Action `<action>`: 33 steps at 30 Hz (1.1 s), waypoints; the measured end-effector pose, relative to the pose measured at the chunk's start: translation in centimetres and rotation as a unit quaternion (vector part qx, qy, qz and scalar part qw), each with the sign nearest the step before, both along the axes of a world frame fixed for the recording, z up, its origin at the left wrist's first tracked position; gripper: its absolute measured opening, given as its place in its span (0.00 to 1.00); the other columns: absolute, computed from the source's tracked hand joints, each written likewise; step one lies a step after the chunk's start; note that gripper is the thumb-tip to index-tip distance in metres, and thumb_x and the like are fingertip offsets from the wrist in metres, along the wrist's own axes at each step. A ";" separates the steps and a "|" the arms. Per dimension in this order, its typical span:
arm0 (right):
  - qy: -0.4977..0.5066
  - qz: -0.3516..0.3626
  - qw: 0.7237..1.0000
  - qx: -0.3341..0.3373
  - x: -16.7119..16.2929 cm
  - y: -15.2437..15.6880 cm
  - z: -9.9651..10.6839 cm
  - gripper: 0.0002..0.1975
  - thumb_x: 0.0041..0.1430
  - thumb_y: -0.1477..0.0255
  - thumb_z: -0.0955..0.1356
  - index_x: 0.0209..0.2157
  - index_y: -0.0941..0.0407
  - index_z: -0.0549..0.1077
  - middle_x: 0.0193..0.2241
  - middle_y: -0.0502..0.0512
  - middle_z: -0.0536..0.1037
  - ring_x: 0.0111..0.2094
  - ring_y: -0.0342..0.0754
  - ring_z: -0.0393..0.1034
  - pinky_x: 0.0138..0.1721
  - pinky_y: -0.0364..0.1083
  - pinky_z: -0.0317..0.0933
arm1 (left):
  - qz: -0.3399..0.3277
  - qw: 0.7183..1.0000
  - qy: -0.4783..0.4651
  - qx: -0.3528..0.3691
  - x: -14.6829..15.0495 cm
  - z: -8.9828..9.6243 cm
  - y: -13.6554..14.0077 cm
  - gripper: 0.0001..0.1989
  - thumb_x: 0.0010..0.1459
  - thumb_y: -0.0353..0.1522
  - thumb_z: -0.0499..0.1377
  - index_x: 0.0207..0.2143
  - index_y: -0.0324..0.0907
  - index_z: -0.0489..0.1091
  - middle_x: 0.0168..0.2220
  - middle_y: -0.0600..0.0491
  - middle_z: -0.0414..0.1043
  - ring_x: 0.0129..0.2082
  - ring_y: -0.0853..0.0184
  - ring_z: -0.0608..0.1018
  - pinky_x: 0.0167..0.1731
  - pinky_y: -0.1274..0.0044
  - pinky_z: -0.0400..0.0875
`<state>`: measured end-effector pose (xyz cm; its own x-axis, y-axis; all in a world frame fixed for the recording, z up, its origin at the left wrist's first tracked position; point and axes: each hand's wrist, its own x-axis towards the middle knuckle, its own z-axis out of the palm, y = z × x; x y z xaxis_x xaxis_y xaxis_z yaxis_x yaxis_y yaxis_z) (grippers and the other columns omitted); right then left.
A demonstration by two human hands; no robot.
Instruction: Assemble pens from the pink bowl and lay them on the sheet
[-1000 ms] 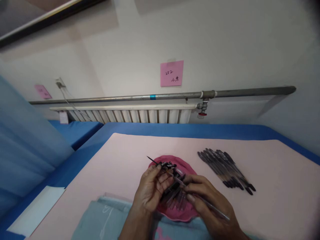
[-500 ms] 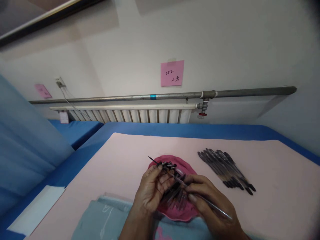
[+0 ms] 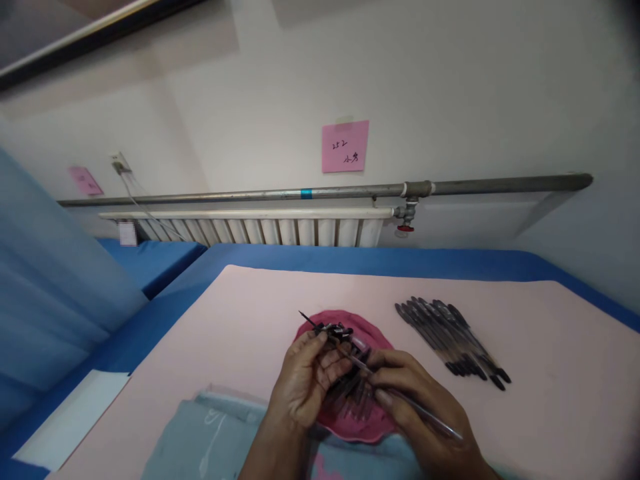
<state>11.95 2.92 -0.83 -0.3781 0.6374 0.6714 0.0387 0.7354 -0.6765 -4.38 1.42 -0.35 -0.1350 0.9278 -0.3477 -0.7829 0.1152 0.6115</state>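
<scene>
Our left hand (image 3: 306,381) and right hand (image 3: 421,387) pinch a pen (image 3: 359,363)
Dish (image 3: 371,325) beneath them, more pens (image 3: 440,333) beyond the right

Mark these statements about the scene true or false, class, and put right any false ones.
1. Both hands are empty. False: the left hand pinches a pen refill; the right hand holds a clear pen barrel.
2. The pen refill's exposed tip is dark. True.
3. In this view, the row of pens lies right of the pink dish. True.
4. The pink dish is empty. False: loose pen parts lie in it.
5. The valve handle is red. True.
</scene>
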 end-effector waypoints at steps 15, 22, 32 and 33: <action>0.024 0.001 0.995 -0.096 -0.1 0.7 -1.6 0.11 0.55 0.75 0.67 0.41 0.51 0.73 0.44 0.58 0.74 0.47 0.52 0.70 0.45 0.49 0.68 | -0.090 0.992 0.080 0.038 1.5 0.6 -0.9 0.08 0.47 0.31 0.64 0.30 0.36 0.69 0.25 0.53 0.72 0.23 0.72 0.74 0.23 0.82 0.69; 0.045 -0.054 0.986 -0.151 0.3 1.2 -1.1 0.08 0.56 0.74 0.65 0.38 0.52 0.73 0.37 0.55 0.74 0.38 0.47 0.71 0.35 0.42 0.69 | 0.075 0.940 0.331 0.032 -1.3 0.9 -0.8 0.05 0.51 0.32 0.58 0.26 0.40 0.66 0.25 0.55 0.72 0.27 0.71 0.75 0.30 0.79 0.69; 0.011 -0.148 0.975 -0.164 0.9 3.3 -2.2 0.06 0.55 0.71 0.64 0.32 0.54 0.72 0.33 0.53 0.74 0.36 0.49 0.70 0.38 0.46 0.65 | 0.142 0.964 0.219 0.053 -1.6 1.2 -0.4 0.15 0.47 0.38 0.62 0.36 0.43 0.64 0.27 0.56 0.71 0.25 0.69 0.76 0.25 0.78 0.69; -0.002 -0.157 0.975 -0.157 1.0 3.4 -2.2 0.06 0.55 0.71 0.63 0.31 0.54 0.72 0.33 0.54 0.74 0.37 0.49 0.70 0.39 0.46 0.64 | 0.148 0.964 0.213 0.058 -1.7 1.2 -0.4 0.15 0.47 0.38 0.62 0.36 0.43 0.64 0.26 0.57 0.71 0.23 0.71 0.75 0.24 0.79 0.68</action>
<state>12.98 6.34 -3.04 -0.1326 0.8958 0.4243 0.2320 0.4442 -0.8654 -6.07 1.07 0.89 -0.5072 0.8563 -0.0979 -0.4463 -0.1638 0.8798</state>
